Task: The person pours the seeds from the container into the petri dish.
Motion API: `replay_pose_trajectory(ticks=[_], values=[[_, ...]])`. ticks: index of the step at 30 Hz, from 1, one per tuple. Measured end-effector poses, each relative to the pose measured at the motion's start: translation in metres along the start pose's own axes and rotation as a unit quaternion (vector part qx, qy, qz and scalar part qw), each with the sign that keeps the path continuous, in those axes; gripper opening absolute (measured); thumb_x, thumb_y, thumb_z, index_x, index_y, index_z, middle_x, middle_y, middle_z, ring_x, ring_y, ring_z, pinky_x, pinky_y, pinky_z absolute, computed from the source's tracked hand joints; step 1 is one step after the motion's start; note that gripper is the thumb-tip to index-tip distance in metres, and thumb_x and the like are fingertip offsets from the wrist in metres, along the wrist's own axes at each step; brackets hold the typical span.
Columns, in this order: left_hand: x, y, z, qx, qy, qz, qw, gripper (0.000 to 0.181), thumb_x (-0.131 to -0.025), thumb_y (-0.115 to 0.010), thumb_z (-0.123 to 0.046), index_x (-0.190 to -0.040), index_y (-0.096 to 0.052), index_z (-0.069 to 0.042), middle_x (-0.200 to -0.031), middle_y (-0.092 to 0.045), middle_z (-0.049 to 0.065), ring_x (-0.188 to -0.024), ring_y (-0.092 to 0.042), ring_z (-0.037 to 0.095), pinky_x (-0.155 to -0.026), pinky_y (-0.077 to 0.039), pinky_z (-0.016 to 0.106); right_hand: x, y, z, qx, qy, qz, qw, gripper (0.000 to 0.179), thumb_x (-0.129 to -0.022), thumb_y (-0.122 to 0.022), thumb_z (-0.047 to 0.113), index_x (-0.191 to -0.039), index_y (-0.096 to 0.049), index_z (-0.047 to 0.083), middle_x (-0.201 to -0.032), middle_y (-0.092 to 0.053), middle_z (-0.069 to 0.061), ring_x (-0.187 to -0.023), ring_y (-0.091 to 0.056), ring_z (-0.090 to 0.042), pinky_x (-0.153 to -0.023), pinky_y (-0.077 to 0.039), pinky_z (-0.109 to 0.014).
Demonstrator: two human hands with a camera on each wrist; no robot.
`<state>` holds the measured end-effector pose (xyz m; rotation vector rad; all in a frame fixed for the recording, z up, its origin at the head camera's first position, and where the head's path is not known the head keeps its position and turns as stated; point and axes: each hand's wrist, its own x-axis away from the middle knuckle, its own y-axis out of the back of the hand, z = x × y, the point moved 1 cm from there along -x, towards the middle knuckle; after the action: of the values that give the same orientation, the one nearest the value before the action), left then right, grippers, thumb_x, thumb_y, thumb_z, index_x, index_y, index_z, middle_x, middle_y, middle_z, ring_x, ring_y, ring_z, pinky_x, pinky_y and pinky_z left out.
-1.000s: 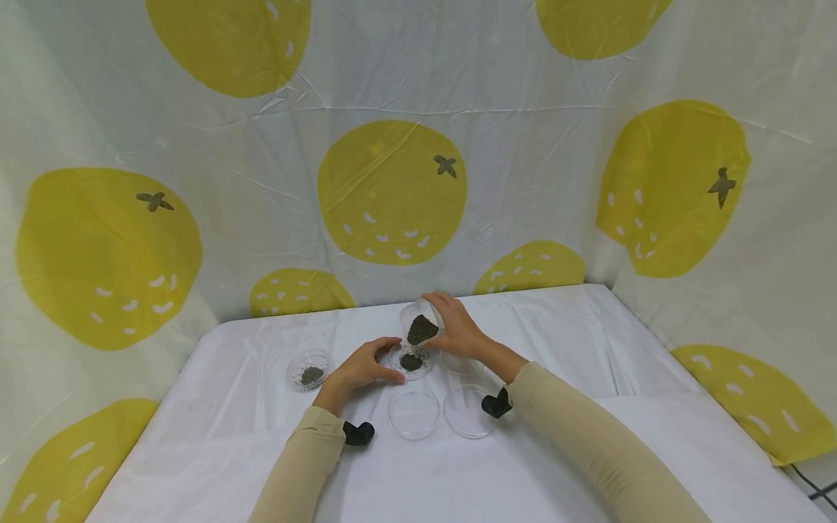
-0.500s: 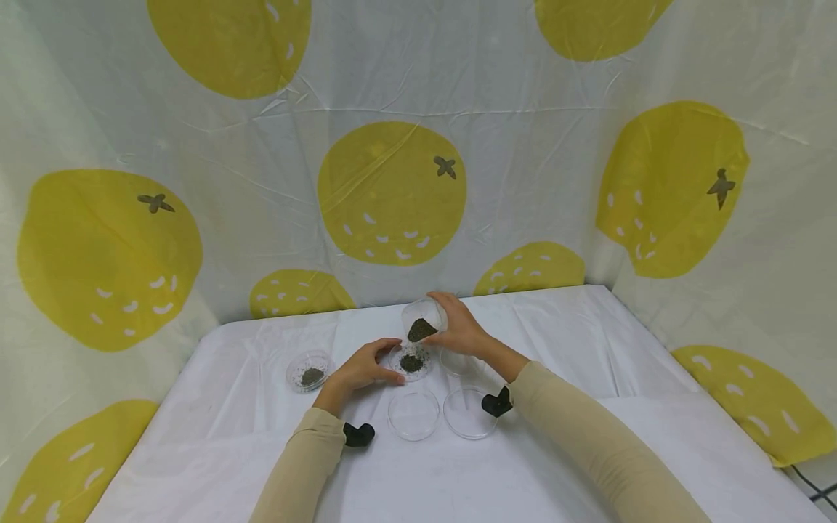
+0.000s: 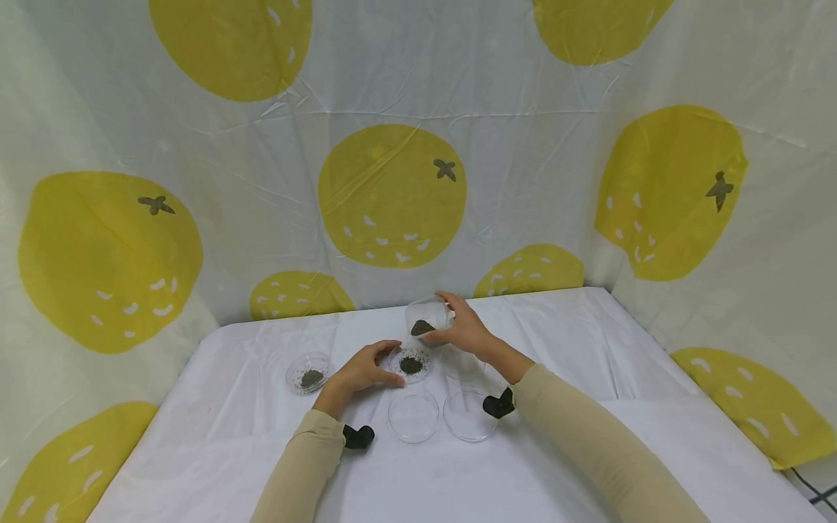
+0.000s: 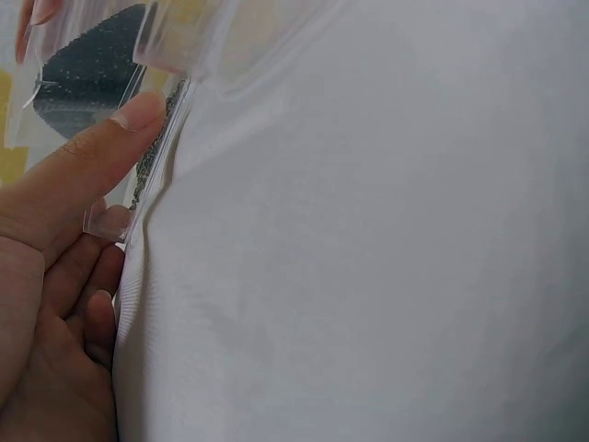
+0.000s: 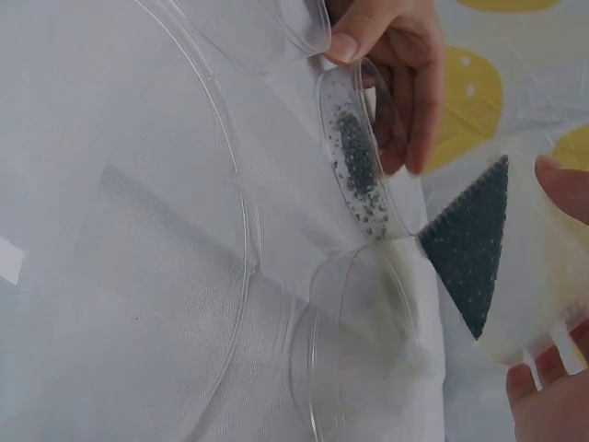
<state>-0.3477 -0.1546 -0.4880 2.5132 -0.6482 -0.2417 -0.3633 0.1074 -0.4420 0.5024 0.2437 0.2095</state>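
My right hand point(image 3: 466, 331) holds a clear plastic cup point(image 3: 420, 311), tilted over a petri dish, with thumb and fingers on opposite sides. Dark granules point(image 5: 474, 249) have gathered in a wedge low inside the cup, as the right wrist view shows. Below the cup, the petri dish point(image 3: 425, 373) carries a small heap of the same granules point(image 3: 411, 365) with loose grains scattered around it. My left hand point(image 3: 362, 367) grips this dish from the left, thumb on the near side and fingers on the far side. In the left wrist view its thumb point(image 4: 138, 115) lies at the dish's edge.
Left of the left hand stands another petri dish point(image 3: 297, 365) with a dark heap in it. Bare clear dishes or lids stand nearby: one in front point(image 3: 413, 419), one front right point(image 3: 469, 419), one under the right hand point(image 3: 463, 363). A lemon-print curtain point(image 3: 523, 196) hangs behind the white-covered table point(image 3: 562, 472).
My right hand has moved slightly right, and the cup with it has tipped back somewhat. The dark patch seen in the cup is smaller. The left hand and its dish have stayed put.
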Motion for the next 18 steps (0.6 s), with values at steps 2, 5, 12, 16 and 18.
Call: replay_pose_trajectory(ticks=[2,5,12,16,18], values=[[0.0,0.0,0.0,0.002,0.0,0.0,1.0,0.084,-0.077,-0.093,-0.012,-0.149,-0.052,0.001,-0.153,-0.05,0.018,-0.145,-0.039,0.037,-0.118,-0.031,0.05,0.0,0.001,0.001,-0.027,-0.016,0.002,0.9995,0.099,-0.083,-0.091,0.026,-0.162,-0.033,0.014,-0.162,-0.033,-0.013,-0.146,-0.033,-0.039,-0.109,-0.04,-0.057],[0.0,0.0,0.0,0.003,-0.003,0.002,1.0,0.084,-0.078,-0.093,-0.012,-0.149,-0.051,0.001,-0.152,-0.05,0.018,-0.145,-0.039,0.037,-0.118,-0.03,0.05,0.001,0.002,0.003,-0.087,-0.048,0.007,0.995,0.097,-0.084,-0.09,0.025,-0.162,-0.033,0.016,-0.164,-0.031,-0.013,-0.148,-0.031,-0.038,-0.11,-0.04,-0.057],[0.0,0.0,0.0,-0.002,-0.008,0.003,1.0,0.084,-0.077,-0.093,-0.011,-0.149,-0.051,0.002,-0.152,-0.05,0.018,-0.145,-0.039,0.036,-0.118,-0.03,0.05,0.002,0.008,0.009,-0.322,-0.119,0.037,0.9384,0.083,-0.098,-0.072,0.01,-0.165,-0.022,0.008,-0.167,-0.021,-0.02,-0.151,-0.026,-0.037,-0.12,-0.019,-0.059],[0.0,0.0,-0.001,-0.006,-0.005,0.002,1.0,0.084,-0.078,-0.093,-0.012,-0.149,-0.051,0.001,-0.153,-0.05,0.018,-0.146,-0.038,0.036,-0.119,-0.03,0.049,0.003,0.011,0.01,-0.329,-0.119,0.042,0.9358,0.082,-0.098,-0.071,0.008,-0.164,-0.022,0.007,-0.168,-0.021,-0.019,-0.153,-0.022,-0.035,-0.121,-0.016,-0.059],[0.0,0.0,-0.001,-0.01,-0.004,0.001,0.9999,0.084,-0.078,-0.093,-0.012,-0.15,-0.051,0.001,-0.153,-0.05,0.017,-0.146,-0.038,0.036,-0.119,-0.03,0.049,0.003,0.012,0.01,-0.323,-0.114,0.042,0.9386,0.082,-0.098,-0.071,0.007,-0.164,-0.023,0.007,-0.167,-0.022,-0.018,-0.153,-0.02,-0.034,-0.121,-0.016,-0.059]])
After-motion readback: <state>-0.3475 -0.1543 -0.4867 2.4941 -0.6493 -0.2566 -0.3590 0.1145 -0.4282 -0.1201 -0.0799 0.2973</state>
